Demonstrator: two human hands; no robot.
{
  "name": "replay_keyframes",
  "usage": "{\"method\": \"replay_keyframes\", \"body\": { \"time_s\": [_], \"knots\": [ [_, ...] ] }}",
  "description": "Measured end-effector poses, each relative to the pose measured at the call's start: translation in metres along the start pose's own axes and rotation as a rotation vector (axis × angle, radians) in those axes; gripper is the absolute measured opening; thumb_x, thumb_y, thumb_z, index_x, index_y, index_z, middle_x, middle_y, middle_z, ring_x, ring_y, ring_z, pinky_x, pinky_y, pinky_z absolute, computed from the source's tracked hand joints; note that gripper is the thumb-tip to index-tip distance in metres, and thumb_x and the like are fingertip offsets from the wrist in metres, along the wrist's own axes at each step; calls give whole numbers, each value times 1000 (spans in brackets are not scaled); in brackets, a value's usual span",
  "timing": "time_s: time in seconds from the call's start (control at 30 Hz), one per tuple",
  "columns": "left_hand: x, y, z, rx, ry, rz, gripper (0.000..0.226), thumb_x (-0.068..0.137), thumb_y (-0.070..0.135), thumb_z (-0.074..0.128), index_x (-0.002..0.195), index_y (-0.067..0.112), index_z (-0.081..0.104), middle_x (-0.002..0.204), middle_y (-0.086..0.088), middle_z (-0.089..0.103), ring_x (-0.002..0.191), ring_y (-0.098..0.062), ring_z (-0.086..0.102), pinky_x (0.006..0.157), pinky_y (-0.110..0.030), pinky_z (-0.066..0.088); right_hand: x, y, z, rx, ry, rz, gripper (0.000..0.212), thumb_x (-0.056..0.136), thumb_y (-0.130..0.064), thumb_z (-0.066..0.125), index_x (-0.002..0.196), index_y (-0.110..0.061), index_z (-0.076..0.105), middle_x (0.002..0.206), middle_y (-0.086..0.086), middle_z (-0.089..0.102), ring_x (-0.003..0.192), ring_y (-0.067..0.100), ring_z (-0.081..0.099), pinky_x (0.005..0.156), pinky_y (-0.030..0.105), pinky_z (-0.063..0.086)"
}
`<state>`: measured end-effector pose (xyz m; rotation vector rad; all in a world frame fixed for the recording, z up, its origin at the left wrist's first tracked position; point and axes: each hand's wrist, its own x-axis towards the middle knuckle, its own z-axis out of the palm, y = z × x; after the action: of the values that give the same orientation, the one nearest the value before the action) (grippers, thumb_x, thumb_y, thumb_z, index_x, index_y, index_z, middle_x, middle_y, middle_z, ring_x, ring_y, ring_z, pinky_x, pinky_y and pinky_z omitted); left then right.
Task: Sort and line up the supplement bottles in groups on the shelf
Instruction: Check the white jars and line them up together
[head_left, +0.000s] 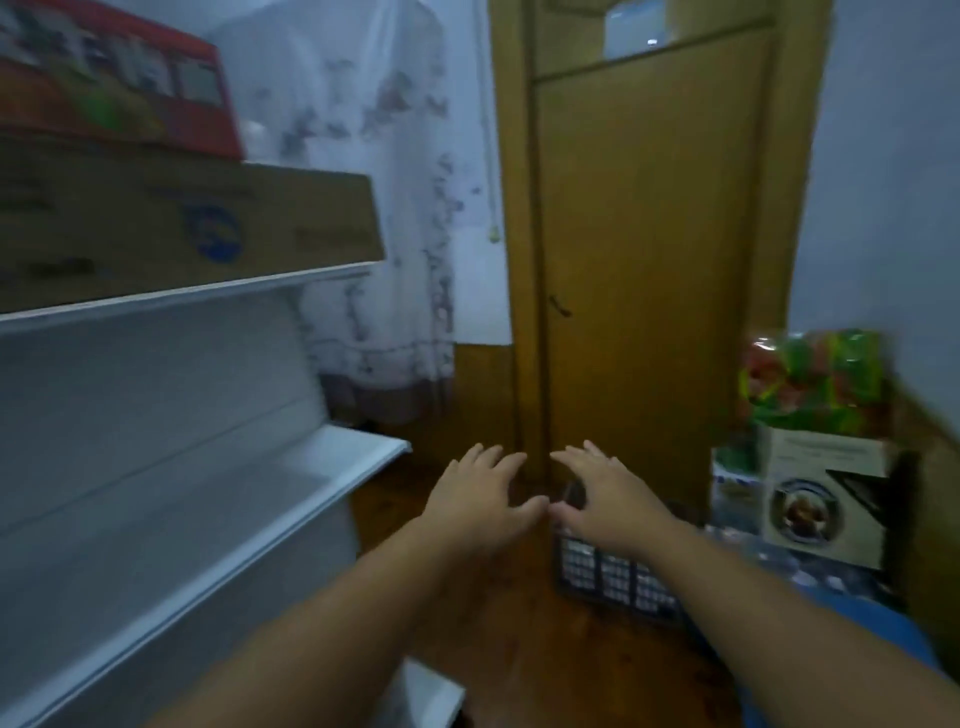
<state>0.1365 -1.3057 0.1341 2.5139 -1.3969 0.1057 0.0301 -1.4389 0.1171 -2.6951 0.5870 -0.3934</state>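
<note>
A white shelf unit (171, 499) stands at my left, its middle boards bare. Both arms stretch forward over the wooden floor. My left hand (480, 496) is open, fingers spread, holding nothing. My right hand (597, 493) is open too, thumb nearly touching the left thumb, hovering above a dark plastic crate (613, 577) on the floor. The picture is blurred, and I make out no supplement bottles; whatever lies in the crate is hidden by my right hand and forearm.
A brown cardboard box (197, 228) and a red box (119, 83) sit on the top shelf. A wooden door (649, 270) faces me. At right stand a printed carton (815, 493) and a green and red package (815, 379). A stained white wall (384, 208) is behind the shelf.
</note>
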Motion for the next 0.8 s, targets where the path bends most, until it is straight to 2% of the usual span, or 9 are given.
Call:
{"method": "replay_keyframes", "body": {
  "time_s": [0.13, 0.3, 0.37, 0.5, 0.57, 0.7, 0.8],
  "knots": [
    [-123, -132, -58, 98, 29, -250, 70, 88, 63, 37, 147, 28, 23, 156, -3, 22, 144, -25, 16, 118, -44, 18, 5, -158, 48, -3, -74, -233, 67, 90, -48, 53, 148, -31, 25, 158, -6, 18, 147, 15, 8, 119, 40, 13],
    [-247, -230, -96, 103, 103, -477, 66, 91, 56, 40, 146, 23, 26, 153, -5, 26, 141, -23, 20, 115, -37, 20, -1, -300, 99, -3, -135, -524, 66, 89, -45, 55, 146, -25, 29, 155, -2, 27, 146, 18, 11, 117, 33, 15],
    [-294, -263, -105, 93, 116, -582, 66, 91, 56, 40, 147, 23, 25, 154, -5, 25, 142, -22, 20, 115, -35, 19, -10, -351, 123, 26, -216, -610, 66, 91, -45, 53, 148, -26, 26, 156, -3, 23, 146, 16, 12, 116, 30, 16],
    [-364, -313, -112, 61, 154, -740, 67, 91, 54, 43, 147, 23, 26, 153, -4, 27, 142, -22, 20, 115, -33, 21, -19, -424, 173, 54, -298, -752, 64, 92, -44, 50, 148, -25, 24, 158, -3, 18, 147, 13, 9, 115, 28, 16],
    [-388, -330, -114, 53, 190, -802, 62, 92, 50, 45, 145, 23, 29, 149, -2, 33, 138, -20, 27, 111, -29, 24, -19, -456, 194, 98, -338, -822, 64, 91, -42, 53, 147, -25, 27, 157, -4, 22, 146, 13, 13, 114, 27, 19],
    [-421, -353, -117, 39, 244, -960, 61, 92, 47, 47, 145, 23, 30, 151, 1, 30, 138, -17, 29, 110, -27, 25, -20, -504, 225, 185, -402, -918, 64, 89, -43, 56, 146, -29, 30, 153, -6, 30, 139, 15, 30, 110, 30, 30],
    [-452, -366, -126, 17, 312, -1080, 57, 92, 37, 49, 144, 21, 32, 151, 1, 32, 137, -18, 30, 108, -25, 25, -21, -546, 250, 193, -466, -1058, 61, 91, -43, 52, 145, -30, 28, 154, -5, 28, 140, 15, 27, 111, 31, 28]
  ]
}}
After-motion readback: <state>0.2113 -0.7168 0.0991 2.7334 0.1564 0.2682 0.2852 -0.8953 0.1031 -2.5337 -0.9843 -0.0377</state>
